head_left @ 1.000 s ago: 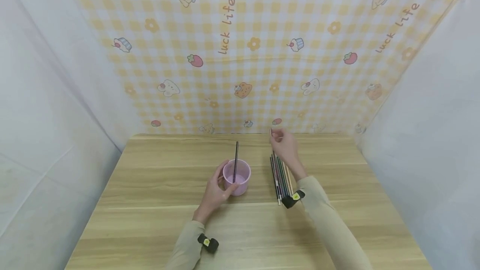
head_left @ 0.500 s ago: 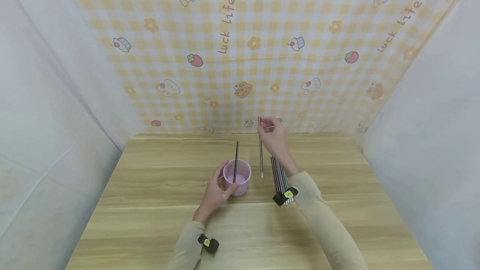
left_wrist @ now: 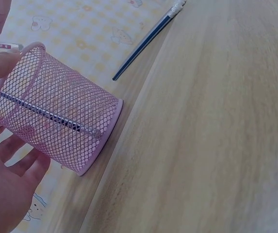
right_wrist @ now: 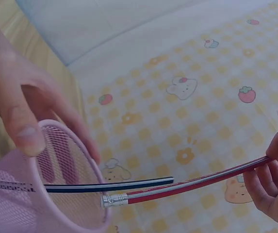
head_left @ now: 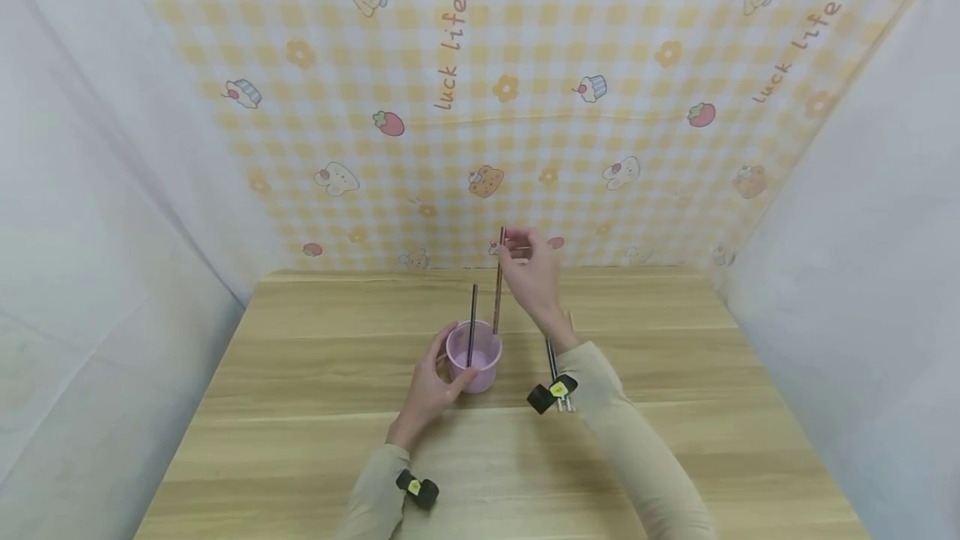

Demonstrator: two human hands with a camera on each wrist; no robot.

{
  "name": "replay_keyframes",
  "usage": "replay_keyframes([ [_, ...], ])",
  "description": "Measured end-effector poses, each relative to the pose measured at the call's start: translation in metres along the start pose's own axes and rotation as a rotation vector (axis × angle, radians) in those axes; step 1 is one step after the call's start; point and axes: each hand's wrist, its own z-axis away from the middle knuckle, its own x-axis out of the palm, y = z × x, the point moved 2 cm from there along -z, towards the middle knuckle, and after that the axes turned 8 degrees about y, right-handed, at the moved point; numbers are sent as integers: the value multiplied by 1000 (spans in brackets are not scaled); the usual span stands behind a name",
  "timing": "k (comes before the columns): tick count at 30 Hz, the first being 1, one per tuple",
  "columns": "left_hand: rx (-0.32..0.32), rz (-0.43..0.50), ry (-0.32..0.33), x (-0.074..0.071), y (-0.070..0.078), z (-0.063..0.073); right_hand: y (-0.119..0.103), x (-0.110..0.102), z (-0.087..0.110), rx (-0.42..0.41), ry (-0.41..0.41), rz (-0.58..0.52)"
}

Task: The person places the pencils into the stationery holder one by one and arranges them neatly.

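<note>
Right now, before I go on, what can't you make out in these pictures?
Pencils on the table, head view: the right sleeve and black wrist band cover part of them, so no sure count.
Printing on the dark pencil, right wrist view: too small, behind the mesh of the pink cup.
Right hand pinching the red pencil, right wrist view: cut off by the right edge.
</note>
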Motion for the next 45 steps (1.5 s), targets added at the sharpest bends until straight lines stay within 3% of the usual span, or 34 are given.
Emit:
replay_keyframes([
  [12,29,9,-31,-4,33,4,29,22,19,49,-22,-17],
  [26,24,19,-17,-4,36,4,55,38,46,174,-100,86],
  [35,18,32,-16,-5,38,5,55,39,52,172,-186,124],
  [42,17,18,-33,-5,36,3,62,28,49,140,-173,174],
  [45,20,3,-20,-2,24,2,66,19,45,137,-157,182],
])
